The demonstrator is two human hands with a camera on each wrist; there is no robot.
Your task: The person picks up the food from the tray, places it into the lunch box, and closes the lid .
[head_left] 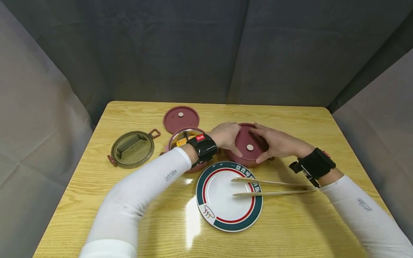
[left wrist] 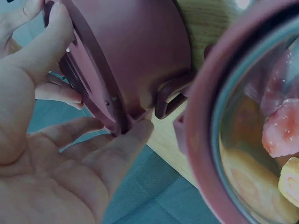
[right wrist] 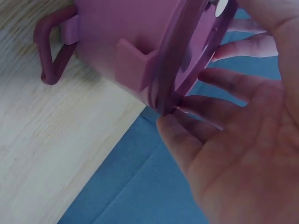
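A maroon round container stands mid-table with its maroon lid on top. My left hand holds the lid's left side; in the left wrist view its thumb touches the lid's rim while fingers reach over the top. My right hand holds the lid's right side, fingers spread across the top. In the right wrist view the thumb sits against the rim above the container wall.
A second container holding food stands left of it, partly under my left wrist. Behind it lies another maroon lid, and a clear olive lid with clasps lies at the left. Chopsticks rest across a plate in front.
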